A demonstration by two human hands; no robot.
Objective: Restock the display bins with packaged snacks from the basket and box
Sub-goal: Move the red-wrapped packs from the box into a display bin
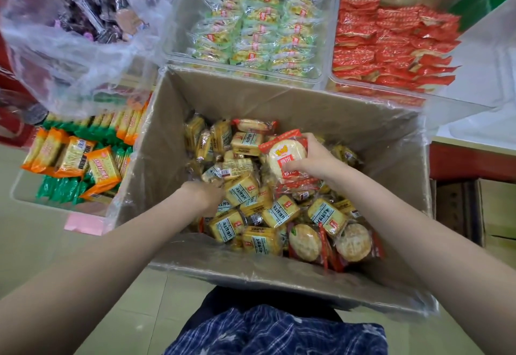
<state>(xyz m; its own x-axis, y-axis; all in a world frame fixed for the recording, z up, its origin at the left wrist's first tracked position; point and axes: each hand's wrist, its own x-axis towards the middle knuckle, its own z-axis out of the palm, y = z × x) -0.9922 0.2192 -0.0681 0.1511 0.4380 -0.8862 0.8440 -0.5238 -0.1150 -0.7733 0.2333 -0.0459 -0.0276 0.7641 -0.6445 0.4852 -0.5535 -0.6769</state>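
A plastic-lined cardboard box [173,137] stands in front of me, holding several yellow cracker packets [280,211] and round rice-cracker packets [305,243]. My right hand [311,159] is shut on a stack of red-and-white rice-cracker packets [284,159], held just above the pile. My left hand [205,194] reaches down among the yellow packets at the box's left side; its fingers are buried, so I cannot see whether it holds one. Behind the box are clear display bins: one with green-wrapped packets [259,28], one with red packets [391,44].
A clear bin [19,195] at the left holds orange and green cracker packets. A plastic bag of dark purple sweets [95,11] sits at the upper left. More cardboard boxes [474,212] stand at the right under a white shelf edge [480,142].
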